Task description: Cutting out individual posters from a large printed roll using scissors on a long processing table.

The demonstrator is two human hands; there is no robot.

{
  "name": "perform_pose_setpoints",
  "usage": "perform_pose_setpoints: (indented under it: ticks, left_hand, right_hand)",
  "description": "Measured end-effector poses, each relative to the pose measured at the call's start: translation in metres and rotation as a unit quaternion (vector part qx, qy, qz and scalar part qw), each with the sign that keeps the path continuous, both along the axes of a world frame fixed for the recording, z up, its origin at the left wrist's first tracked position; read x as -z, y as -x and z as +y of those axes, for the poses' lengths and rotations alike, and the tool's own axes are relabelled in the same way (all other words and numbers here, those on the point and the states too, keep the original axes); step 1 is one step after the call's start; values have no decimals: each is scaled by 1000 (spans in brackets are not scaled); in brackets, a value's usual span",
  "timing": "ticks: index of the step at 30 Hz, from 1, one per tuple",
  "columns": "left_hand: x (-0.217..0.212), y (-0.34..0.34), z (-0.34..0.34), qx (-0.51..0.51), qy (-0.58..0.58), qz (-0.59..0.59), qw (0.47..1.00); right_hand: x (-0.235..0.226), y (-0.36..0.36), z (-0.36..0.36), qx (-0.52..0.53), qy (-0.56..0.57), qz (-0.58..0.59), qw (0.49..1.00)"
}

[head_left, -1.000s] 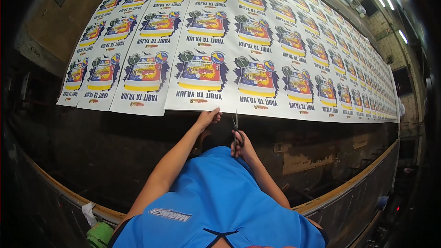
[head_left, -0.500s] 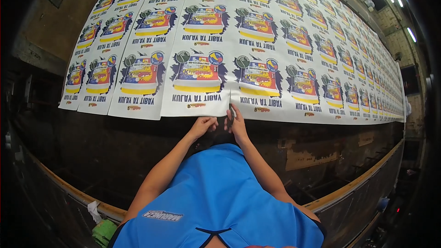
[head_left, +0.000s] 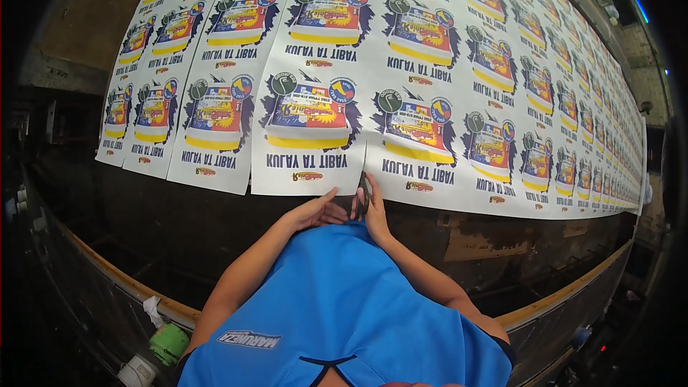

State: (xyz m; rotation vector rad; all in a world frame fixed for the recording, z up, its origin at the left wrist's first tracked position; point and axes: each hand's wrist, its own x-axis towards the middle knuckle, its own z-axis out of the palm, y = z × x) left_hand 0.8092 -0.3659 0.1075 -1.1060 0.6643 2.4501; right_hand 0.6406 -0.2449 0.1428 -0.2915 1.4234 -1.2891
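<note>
A large white printed sheet (head_left: 315,185) with repeated colourful pictures spreads out before me, its near edge just ahead of my hands. My right hand (head_left: 375,212) grips dark-handled scissors (head_left: 363,197) upright at that edge. A short slit runs up from them between two columns of prints. Beside them is my left hand (head_left: 315,211), fingers stretched out, thumb tip at the sheet's edge under the print left of the slit. Whether the thumb presses the sheet is unclear. The scissor blades are mostly hidden.
Left of the slit, several long strips lie side by side with cuts between them. Below the sheet is a dark recess with a brown board (head_left: 487,240). Wooden-edged rails (head_left: 573,294) run behind me on both sides. A green object (head_left: 169,344) sits at lower left.
My left hand has gone from curled fingers to stretched ones and sits slightly lower. The view has shifted closer to the sheet. The right hand still grips the scissors at the slit.
</note>
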Motion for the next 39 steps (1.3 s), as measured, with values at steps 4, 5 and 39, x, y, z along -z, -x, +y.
perform_pose_setpoints:
  ticks: [4,5,39]
  left_hand:
    - [-5,-9,14,-134,-17,52,989]
    - [-4,-11,14,-222,-13,78,972]
    - [-32,-21,3,-193,281,-3,940]
  right_hand:
    - [-4,2,6,-27,19,49,998]
    - [-6,0,7,-22,20,49,998]
    - [53,60,-121,55,89,71,992]
